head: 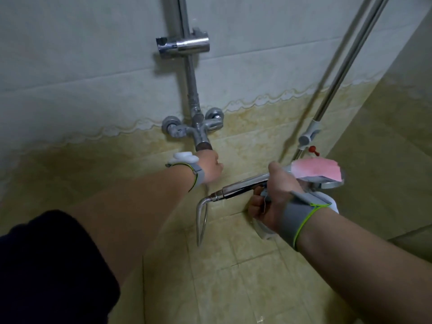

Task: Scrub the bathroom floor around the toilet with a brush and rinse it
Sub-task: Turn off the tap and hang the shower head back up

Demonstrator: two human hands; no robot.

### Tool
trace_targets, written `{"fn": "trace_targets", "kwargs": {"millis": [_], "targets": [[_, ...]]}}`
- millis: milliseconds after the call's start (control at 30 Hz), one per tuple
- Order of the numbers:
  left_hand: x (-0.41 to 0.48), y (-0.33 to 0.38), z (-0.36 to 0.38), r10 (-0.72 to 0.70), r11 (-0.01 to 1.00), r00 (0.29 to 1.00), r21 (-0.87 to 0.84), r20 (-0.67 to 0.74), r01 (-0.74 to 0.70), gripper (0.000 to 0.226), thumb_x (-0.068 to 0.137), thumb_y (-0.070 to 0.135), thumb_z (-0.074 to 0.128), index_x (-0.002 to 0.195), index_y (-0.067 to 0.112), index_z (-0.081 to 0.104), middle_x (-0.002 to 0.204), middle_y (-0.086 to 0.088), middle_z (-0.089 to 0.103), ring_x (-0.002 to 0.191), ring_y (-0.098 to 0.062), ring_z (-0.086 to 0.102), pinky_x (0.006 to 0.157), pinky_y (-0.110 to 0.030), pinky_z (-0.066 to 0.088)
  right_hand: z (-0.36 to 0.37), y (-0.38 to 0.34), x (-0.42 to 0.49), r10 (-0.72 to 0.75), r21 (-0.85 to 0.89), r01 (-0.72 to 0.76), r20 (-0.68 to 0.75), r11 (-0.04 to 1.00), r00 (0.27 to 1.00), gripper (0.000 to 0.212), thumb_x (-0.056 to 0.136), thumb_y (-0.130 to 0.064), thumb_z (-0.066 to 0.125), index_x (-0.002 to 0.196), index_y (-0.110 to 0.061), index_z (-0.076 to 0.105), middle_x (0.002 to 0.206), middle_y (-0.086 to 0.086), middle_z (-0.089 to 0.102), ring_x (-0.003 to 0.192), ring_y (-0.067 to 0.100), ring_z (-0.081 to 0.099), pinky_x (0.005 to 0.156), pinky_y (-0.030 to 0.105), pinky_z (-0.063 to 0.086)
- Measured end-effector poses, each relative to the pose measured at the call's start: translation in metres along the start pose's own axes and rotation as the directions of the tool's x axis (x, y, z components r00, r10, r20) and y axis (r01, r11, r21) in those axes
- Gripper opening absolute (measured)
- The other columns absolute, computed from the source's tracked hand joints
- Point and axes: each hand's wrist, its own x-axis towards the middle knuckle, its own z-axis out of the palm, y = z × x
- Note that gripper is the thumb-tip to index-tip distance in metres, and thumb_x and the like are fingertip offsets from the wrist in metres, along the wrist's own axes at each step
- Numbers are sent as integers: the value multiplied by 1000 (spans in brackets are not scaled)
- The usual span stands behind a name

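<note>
Dark sleeve (46, 265) at bottom left is the closest thing to the head cam, with my left forearm running up from it toward the wall.

The left hand (210, 168) is right under the chrome mixer tap (194, 129), just touching its brownish lower end. My guess is it's there to work the water, but the fingers are on the far side, so I can't tell if it's grasping anything or just resting there.

The right hand (273, 197) is wrapped firmly around the handle of the handheld shower head (245, 185), thumb on top. The head points away to the right, well clear of me, which makes sense if water is about to come on. Its metal hose (202, 218) loops down below the handle. The holder bracket (184, 44) up on the riser rail is empty, so the sprayer is off its perch and ready for rinsing.

Where's the task stuff? The tiled floor (233, 288) fills the lower middle. I see no brush and no toilet from this angle, so I'd judge this to be the rinse prep part.

Two metal poles (339, 73) lean in the right-hand corner, parked out of the way.

As for writing, there's nothing legible. A pink patch (315, 170) sits on the back of the shower head, with no text I can make out. Both wrists wear grey bands (297, 213) with green edging, no logo visible.
</note>
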Motion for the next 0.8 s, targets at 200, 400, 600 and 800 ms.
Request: {"fn": "trace_targets", "kwargs": {"millis": [200,400,600,800], "targets": [[15,-8,-1,18,999,1000,-42,26,-17,29,94,10,48,115,3,65,117,-16,65,109,-33,60,93,-36,49,11,-21,12,-5,2,5,4,1000,1000,34,90,-51,37,84,-17,39,57,3,34,36,13,25,43,18,24],[-20,-9,-27,172,903,981,-385,-87,-193,21,92,32,61,107,21,71,96,7,70,90,-10,65,83,-25,51,27,-36,7,-24,0,24,-15,1000,1000,39,93,-51,36,77,-15,38,58,3,34,39,13,26,44,17,24],[-56,-4,-91,396,917,915,88,-79,-389,35,75,61,67,92,31,62,69,11,57,70,-15,61,60,-29,48,65,-63,-21,-58,-109,65,61,992,996,43,91,-55,36,76,-16,38,57,2,34,37,12,26,41,17,29],[-77,3,-119,387,920,889,168,-244,-355,38,80,52,65,100,22,54,90,-2,67,82,-28,65,70,-38,54,92,-81,-65,-144,-232,192,209,953,967,44,90,-58,41,71,-18,37,50,1,28,34,10,23,39,15,28]]}}
